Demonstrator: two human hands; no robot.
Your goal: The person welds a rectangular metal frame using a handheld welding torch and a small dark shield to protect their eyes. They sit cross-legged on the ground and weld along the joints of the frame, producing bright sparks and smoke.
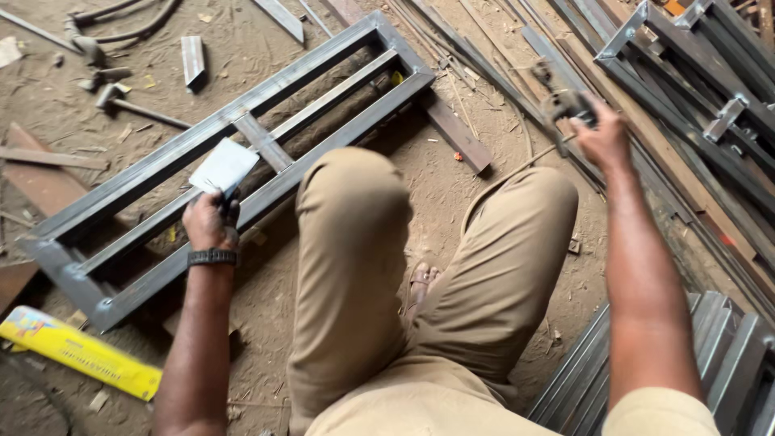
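Observation:
My left hand [210, 222] grips the dark handle of a flat white-faced hand shield [224, 167], holding it over a long welded steel frame [145, 173] that lies on the dirt floor. My right hand [601, 137] is raised to the right, closed on a dark metal electrode holder [565, 105] with a cable [492, 190] trailing from it. I am crouching; my tan trouser knees fill the middle of the view, and a sandalled foot [421, 282] shows between them.
A hammer [121, 101] and steel offcuts lie at the upper left. Steel bars and more welded frames [694, 73] are stacked at the right. A yellow box [77, 351] lies at the lower left, and grey steel sections [726, 355] at the lower right.

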